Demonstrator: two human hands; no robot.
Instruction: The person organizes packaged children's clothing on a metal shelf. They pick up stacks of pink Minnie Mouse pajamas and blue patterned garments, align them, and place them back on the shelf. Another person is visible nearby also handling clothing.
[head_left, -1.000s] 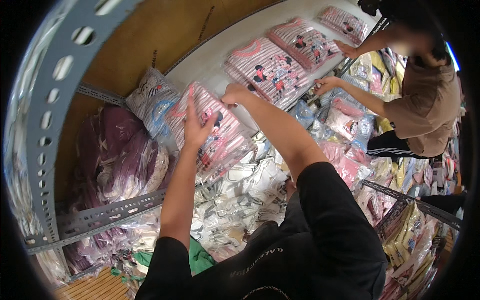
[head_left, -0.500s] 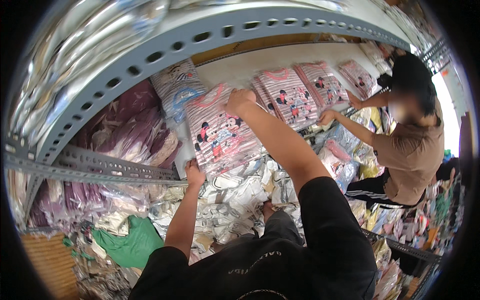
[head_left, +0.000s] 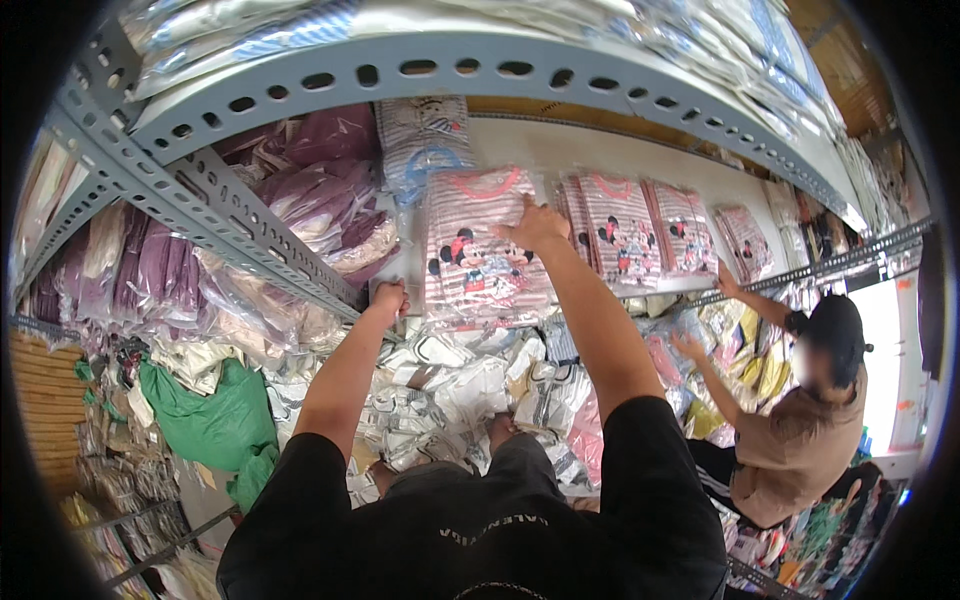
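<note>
A stack of clear-bagged, pink-and-white striped children's shirts (head_left: 475, 262) with cartoon mouse prints lies on a white shelf. My right hand (head_left: 540, 226) rests on its right side, fingers spread over the plastic. At the shelf's front edge, just left of the stack, my left hand (head_left: 390, 298) is curled closed, with nothing visible in it. Another stack of the same shirts (head_left: 615, 230) lies close on the right, with more bagged shirts (head_left: 683, 228) beyond. Blue-grey striped bagged clothes (head_left: 425, 145) sit behind to the left.
Purple bagged garments (head_left: 320, 205) fill the left bay behind a perforated metal post (head_left: 255, 225). An upper shelf beam (head_left: 420, 75) crosses overhead. Bagged white clothes (head_left: 450, 390) lie around my feet, with a green sack (head_left: 205, 410) at left. A co-worker (head_left: 800, 430) reaches toward the shelf at right.
The shirt stack now lies straighter on the shelf. My left hand has come off its near corner, and my right hand has opened out on it. The co-worker's hands have left the neighbouring stack.
</note>
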